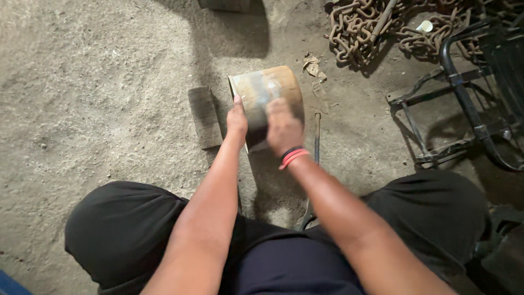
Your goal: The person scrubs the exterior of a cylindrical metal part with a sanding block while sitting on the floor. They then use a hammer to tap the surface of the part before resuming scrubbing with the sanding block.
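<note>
Dirt floor (98,82); two hands (262,123) grip one metal cylinder (267,87).

— What can't you make out down there?

— My right hand (283,127) is smeared by motion, so I can't tell whether the fingers hold anything. It covers the near part of the metal cylinder (267,93), and my left hand (237,119) hides its left edge.

— And further out?

— The rusty chain (364,24) and the black metal frame (469,98) run off the picture's edge. The thin rod (316,136) disappears behind my forearm.
</note>
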